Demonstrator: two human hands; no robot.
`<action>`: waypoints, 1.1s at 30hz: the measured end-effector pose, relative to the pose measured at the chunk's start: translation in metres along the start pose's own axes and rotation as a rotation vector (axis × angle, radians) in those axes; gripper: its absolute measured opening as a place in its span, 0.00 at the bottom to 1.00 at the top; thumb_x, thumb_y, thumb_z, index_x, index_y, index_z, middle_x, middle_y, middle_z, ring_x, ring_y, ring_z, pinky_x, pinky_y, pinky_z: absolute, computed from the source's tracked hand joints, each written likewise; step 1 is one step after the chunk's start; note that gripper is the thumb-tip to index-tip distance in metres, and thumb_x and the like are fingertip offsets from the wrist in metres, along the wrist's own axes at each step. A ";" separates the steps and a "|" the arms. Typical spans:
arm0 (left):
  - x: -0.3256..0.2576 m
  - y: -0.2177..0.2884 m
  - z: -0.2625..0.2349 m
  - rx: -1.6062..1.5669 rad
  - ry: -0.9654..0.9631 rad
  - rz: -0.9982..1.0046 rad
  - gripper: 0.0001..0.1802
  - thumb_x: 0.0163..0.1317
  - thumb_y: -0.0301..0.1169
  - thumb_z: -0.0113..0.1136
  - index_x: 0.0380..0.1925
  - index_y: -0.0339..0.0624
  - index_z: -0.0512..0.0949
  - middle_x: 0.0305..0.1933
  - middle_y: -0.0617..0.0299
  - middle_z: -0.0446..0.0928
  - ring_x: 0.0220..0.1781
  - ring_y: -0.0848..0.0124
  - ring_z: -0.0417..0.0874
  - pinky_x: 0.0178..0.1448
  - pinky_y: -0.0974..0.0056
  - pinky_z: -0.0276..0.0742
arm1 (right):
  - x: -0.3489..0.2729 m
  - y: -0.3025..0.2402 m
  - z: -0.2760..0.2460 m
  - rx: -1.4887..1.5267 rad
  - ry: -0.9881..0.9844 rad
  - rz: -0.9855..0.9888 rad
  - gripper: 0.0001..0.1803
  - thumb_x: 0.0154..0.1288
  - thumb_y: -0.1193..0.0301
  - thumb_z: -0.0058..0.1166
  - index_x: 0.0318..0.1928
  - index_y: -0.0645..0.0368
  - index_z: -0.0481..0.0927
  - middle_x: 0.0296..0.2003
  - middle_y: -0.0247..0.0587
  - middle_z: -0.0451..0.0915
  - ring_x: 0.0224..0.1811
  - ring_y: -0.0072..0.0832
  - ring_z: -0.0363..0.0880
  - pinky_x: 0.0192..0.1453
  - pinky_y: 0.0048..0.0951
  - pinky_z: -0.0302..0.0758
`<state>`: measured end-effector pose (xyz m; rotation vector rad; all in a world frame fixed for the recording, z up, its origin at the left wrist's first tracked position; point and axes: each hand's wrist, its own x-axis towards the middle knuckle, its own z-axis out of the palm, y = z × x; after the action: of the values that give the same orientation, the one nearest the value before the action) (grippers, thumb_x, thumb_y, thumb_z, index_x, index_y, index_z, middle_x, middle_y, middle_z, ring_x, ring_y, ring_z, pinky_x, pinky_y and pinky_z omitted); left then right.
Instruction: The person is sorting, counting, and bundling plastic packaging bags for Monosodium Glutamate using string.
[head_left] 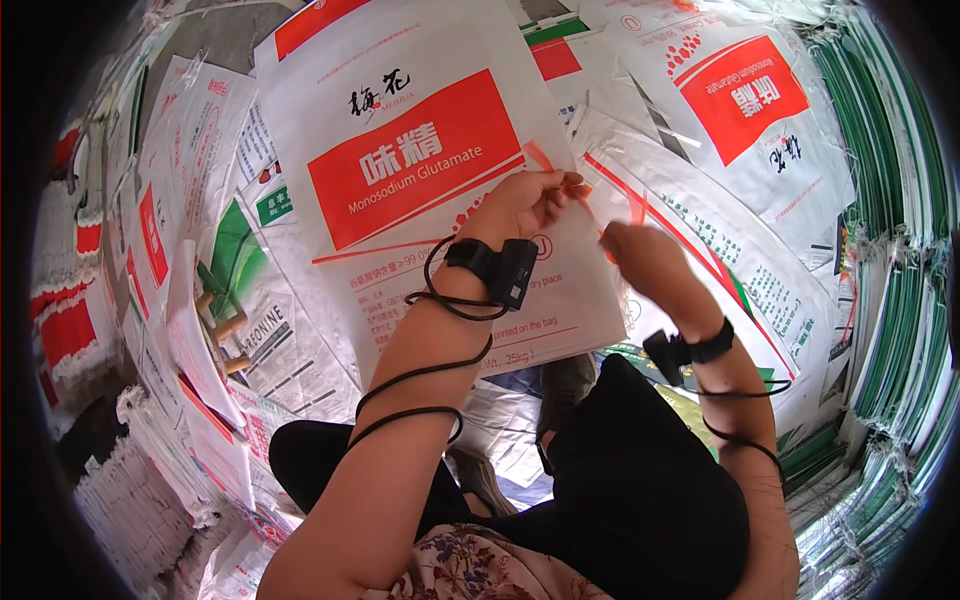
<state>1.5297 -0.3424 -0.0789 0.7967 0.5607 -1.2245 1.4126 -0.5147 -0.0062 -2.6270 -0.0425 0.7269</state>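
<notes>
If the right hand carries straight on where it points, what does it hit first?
The right hand would likely meet the thin orange-red strip first, then the left hand; depth is unclear.

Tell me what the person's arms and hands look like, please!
The left hand and right hand wear no gloves, and the forearms are sleeveless. The left wrist has a black strap with a boxy black module bearing small pale markings. The right wrist has another black strap and dark module. Black cables cross both forearms.

L head cam: fisheye, facing dn, close-up.
</notes>
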 end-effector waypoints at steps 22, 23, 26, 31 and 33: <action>-0.013 -0.022 0.023 1.447 0.033 1.289 0.07 0.55 0.16 0.51 0.32 0.31 0.79 0.64 0.47 0.66 0.64 0.54 0.69 0.63 0.59 0.68 | 0.091 0.028 -0.008 1.259 -0.239 0.162 0.11 0.63 0.65 0.53 0.39 0.59 0.80 0.30 0.27 0.75 0.30 0.14 0.66 0.36 0.19 0.61; -0.012 -0.021 0.022 1.448 0.030 1.290 0.07 0.55 0.16 0.51 0.32 0.31 0.79 0.64 0.47 0.66 0.64 0.54 0.69 0.63 0.59 0.68 | 0.095 0.029 -0.003 1.292 -0.185 0.111 0.10 0.61 0.66 0.53 0.37 0.60 0.80 0.29 0.29 0.75 0.29 0.17 0.65 0.35 0.20 0.62; -0.015 -0.017 0.021 1.441 0.080 1.310 0.08 0.57 0.18 0.52 0.34 0.35 0.81 0.64 0.47 0.66 0.65 0.54 0.68 0.64 0.60 0.67 | 0.098 0.022 -0.002 1.371 0.017 0.175 0.09 0.59 0.69 0.54 0.35 0.61 0.80 0.28 0.31 0.75 0.27 0.19 0.64 0.34 0.22 0.63; -0.027 -0.004 0.019 1.244 0.162 1.255 0.07 0.61 0.22 0.53 0.35 0.38 0.81 0.60 0.50 0.70 0.61 0.59 0.72 0.61 0.62 0.69 | 0.092 0.019 0.012 1.471 0.332 0.377 0.11 0.60 0.68 0.54 0.37 0.64 0.80 0.27 0.31 0.76 0.28 0.17 0.67 0.33 0.21 0.65; -0.044 -0.003 0.015 1.197 0.192 1.160 0.07 0.62 0.23 0.53 0.34 0.37 0.80 0.57 0.53 0.72 0.57 0.62 0.74 0.59 0.64 0.71 | 0.086 0.020 0.018 1.476 0.350 0.391 0.12 0.61 0.67 0.54 0.37 0.64 0.80 0.27 0.31 0.76 0.28 0.17 0.67 0.33 0.20 0.65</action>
<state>1.5148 -0.3282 -0.0374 1.8809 -0.5881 -0.2546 1.4760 -0.5143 -0.0703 -1.2656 0.7961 0.1821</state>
